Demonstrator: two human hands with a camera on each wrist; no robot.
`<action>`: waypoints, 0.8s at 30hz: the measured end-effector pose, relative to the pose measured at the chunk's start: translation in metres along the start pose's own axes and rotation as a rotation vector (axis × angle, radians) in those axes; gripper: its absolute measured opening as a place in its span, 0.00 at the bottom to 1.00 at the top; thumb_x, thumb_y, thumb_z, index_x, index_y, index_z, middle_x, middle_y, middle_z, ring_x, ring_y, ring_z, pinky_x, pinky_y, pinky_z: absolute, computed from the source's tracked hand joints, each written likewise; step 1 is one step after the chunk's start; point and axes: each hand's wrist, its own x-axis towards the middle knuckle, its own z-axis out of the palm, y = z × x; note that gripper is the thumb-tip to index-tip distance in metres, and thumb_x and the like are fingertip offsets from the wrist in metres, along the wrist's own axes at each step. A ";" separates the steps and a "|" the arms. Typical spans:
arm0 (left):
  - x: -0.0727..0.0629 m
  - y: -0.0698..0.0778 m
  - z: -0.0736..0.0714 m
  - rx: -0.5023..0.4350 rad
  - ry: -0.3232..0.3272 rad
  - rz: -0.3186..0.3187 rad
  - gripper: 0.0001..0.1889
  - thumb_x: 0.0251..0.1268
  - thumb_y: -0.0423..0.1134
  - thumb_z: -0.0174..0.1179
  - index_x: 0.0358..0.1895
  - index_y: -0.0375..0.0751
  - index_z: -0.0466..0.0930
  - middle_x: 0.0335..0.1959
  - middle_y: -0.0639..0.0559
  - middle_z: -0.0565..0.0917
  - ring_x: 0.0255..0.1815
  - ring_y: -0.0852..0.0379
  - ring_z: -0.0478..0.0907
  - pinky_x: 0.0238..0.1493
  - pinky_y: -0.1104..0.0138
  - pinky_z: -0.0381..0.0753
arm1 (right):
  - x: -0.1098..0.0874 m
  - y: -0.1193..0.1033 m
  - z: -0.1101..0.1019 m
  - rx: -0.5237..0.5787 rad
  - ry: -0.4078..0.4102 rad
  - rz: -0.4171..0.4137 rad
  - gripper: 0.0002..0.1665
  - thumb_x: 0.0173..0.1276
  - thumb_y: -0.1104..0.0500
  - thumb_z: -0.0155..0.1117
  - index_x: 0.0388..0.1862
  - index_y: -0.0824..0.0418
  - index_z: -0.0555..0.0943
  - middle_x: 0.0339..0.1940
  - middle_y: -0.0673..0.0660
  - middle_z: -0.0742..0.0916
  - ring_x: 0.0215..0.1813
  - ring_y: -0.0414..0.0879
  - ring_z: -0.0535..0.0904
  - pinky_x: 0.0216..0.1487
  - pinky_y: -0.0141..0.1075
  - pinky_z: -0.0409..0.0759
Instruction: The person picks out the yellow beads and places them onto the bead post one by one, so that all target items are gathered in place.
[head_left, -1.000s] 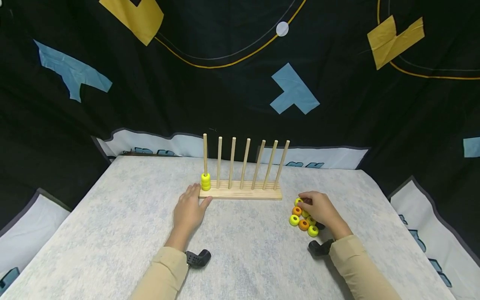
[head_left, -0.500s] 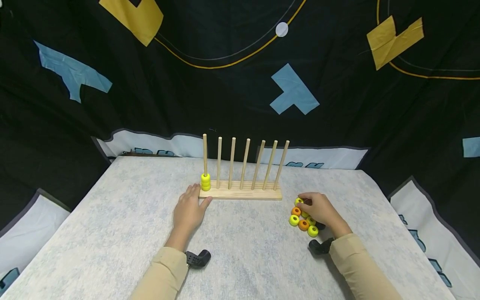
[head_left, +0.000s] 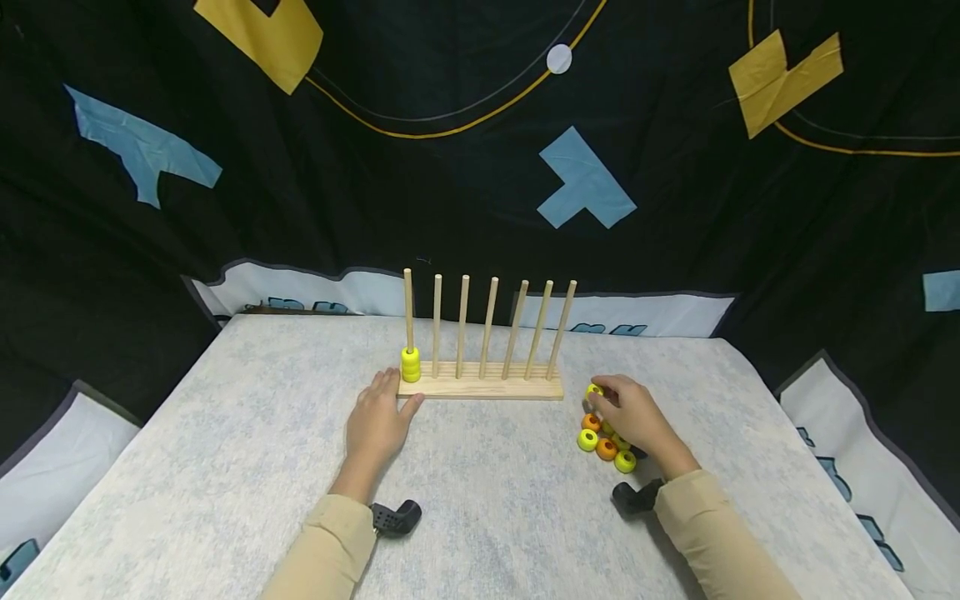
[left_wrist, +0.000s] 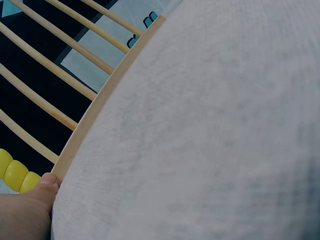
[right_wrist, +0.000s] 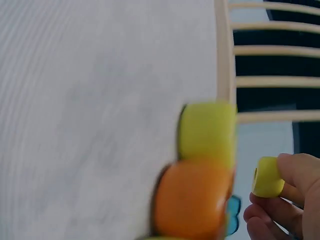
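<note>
Blue marks [head_left: 628,330] on white cloth behind the wooden peg rack [head_left: 480,387] are too small to read as writing. The person's left hand [head_left: 375,421], fingers spread, touches the rack's left front corner; yellow beads [head_left: 410,365] sit on its leftmost peg. Right of the rack, the right hand [head_left: 636,414] pinches a yellow bead [right_wrist: 267,176] above loose yellow and orange beads [head_left: 607,449]. Tabletop [head_left: 480,500] stretches widely before the rack; its far edge runs close behind.

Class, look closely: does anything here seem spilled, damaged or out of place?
Nothing stands out: the stacked yellow beads sit neatly on one peg, and the loose beads lie close together by the right hand.
</note>
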 end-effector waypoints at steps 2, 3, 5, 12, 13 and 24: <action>0.000 0.000 0.000 -0.001 0.002 -0.001 0.38 0.72 0.57 0.55 0.74 0.34 0.61 0.76 0.37 0.65 0.79 0.39 0.58 0.78 0.46 0.58 | 0.000 -0.007 -0.001 0.005 0.010 -0.010 0.26 0.76 0.52 0.58 0.67 0.64 0.75 0.57 0.62 0.83 0.55 0.54 0.80 0.55 0.51 0.83; 0.001 0.000 0.000 -0.001 0.003 -0.003 0.38 0.72 0.57 0.55 0.74 0.34 0.61 0.76 0.37 0.65 0.79 0.39 0.58 0.78 0.46 0.58 | 0.000 -0.011 -0.001 0.010 0.013 -0.016 0.26 0.76 0.51 0.58 0.67 0.64 0.75 0.57 0.61 0.83 0.55 0.55 0.80 0.56 0.51 0.83; 0.001 0.000 0.000 -0.002 0.005 -0.007 0.38 0.72 0.57 0.55 0.75 0.34 0.61 0.76 0.38 0.65 0.79 0.40 0.58 0.78 0.46 0.58 | 0.000 -0.020 -0.001 0.017 0.018 -0.028 0.27 0.76 0.49 0.58 0.67 0.63 0.75 0.57 0.60 0.83 0.56 0.55 0.80 0.57 0.52 0.82; 0.000 0.000 -0.001 0.005 -0.006 -0.008 0.38 0.72 0.57 0.55 0.75 0.34 0.61 0.76 0.38 0.64 0.79 0.40 0.57 0.79 0.47 0.57 | 0.001 -0.054 0.004 0.051 0.069 -0.130 0.25 0.74 0.47 0.61 0.62 0.60 0.80 0.52 0.56 0.85 0.52 0.52 0.82 0.54 0.49 0.84; 0.000 0.000 -0.001 0.006 -0.006 -0.007 0.38 0.72 0.57 0.55 0.75 0.34 0.60 0.76 0.38 0.64 0.79 0.40 0.57 0.79 0.47 0.57 | 0.001 -0.059 0.006 0.064 0.074 -0.146 0.24 0.73 0.47 0.62 0.61 0.60 0.81 0.51 0.55 0.86 0.51 0.51 0.82 0.54 0.49 0.84; -0.001 0.001 -0.001 0.006 0.006 -0.001 0.38 0.72 0.57 0.55 0.74 0.34 0.61 0.75 0.38 0.65 0.78 0.39 0.58 0.78 0.47 0.58 | 0.007 -0.112 0.016 0.295 0.031 -0.222 0.20 0.70 0.46 0.66 0.54 0.55 0.85 0.47 0.49 0.87 0.47 0.43 0.83 0.47 0.36 0.84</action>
